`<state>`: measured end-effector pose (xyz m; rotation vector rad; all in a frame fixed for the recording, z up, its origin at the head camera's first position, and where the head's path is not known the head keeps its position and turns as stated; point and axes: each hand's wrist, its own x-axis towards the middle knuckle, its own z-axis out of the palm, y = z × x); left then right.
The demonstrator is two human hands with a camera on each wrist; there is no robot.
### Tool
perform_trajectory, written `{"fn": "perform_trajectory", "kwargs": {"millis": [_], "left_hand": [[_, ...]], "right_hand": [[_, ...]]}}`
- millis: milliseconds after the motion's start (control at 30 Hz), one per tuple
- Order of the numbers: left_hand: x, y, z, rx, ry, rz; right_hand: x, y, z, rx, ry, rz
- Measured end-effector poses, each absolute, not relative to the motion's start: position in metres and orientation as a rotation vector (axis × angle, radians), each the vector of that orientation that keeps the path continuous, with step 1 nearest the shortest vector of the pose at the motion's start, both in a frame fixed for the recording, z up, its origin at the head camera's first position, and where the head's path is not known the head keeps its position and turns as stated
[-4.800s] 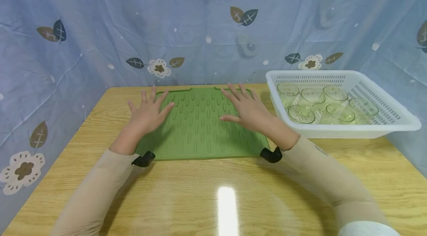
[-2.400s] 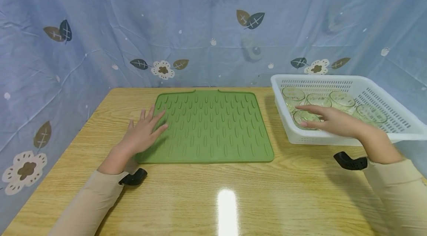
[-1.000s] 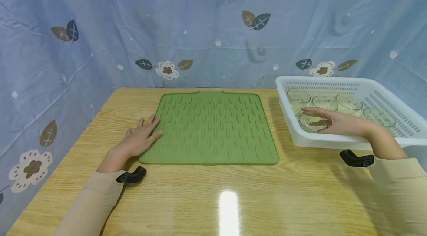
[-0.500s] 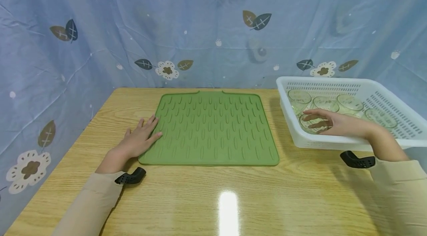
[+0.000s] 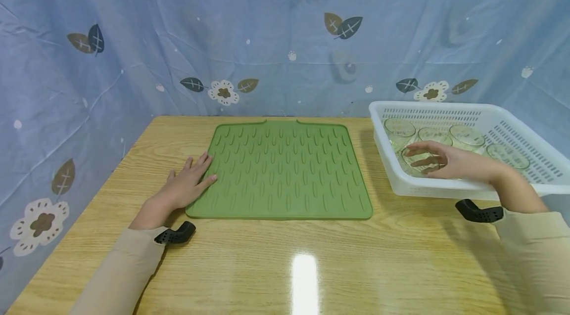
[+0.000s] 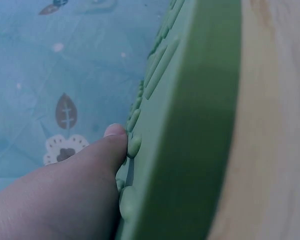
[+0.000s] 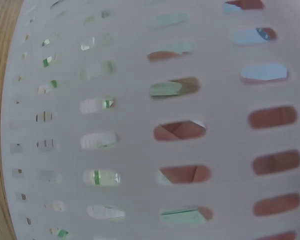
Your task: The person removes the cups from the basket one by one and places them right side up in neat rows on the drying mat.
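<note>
Head view, biggest stuff first: blue patterned curtain (image 5: pixel 276 18) behind everything, then a wood-grain surface (image 5: pixel 245 265). White slotted basket (image 5: pixel 414 189) sits on the right side of that, with its long side running roughly left to right. Green ribbed mat (image 5: pixel 280 171) lies flat in the middle, also longer left to right, with a gap of bare wood between it and the basket.

Hands next. Left hand (image 5: pixel 184 186) is down at the mat's left edge, fingers spread, with the thumb over the mat; the left wrist view has that thumb up against the ribs. Right hand (image 5: pixel 458 162) reaches in over the basket's near side, fingers pointing left and curled round the rim of the near-left glass (image 5: pixel 409 170). Looks like a hold to me, but how firm I can't tell. Right wrist cam mostly gets basket wall, with bits of fingers and glass through the slots.

So that glass is right at the right hand, and way across the mat from the left one. It looks roughly upright, mouth up, so its axis should be near vertical. Other glasses (image 5: pixel 400 134) stand behind and beside it in the basket, mouths up; the right hand blocks an exact count.
</note>
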<state>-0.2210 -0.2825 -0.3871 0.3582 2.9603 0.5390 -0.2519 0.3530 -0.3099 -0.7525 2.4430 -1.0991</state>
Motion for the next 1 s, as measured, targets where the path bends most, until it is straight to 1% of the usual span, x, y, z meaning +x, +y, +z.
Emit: {"fn": "perform_trajectory", "kwargs": {"millis": [167,433,700,1000], "left_hand": [[-0.22,-0.282,-0.385,0.352,2.954,0.535],[-0.217,-0.281,-0.384,0.342,2.954,0.527],[-0.217,-0.281,-0.386,0.342,2.957,0.521],[-0.219,-0.281,-0.386,0.348,2.956,0.512]], "right_hand": [[-0.252,0.355,-0.309,-0.806,2.456,-1.138],[-0.249,0.354,-0.303,-0.787,2.446,-1.193],[-0.25,0.355,-0.301,-0.866,2.401,-1.292],[-0.247,0.352,-0.299,-0.902,2.511,-1.329]]}}
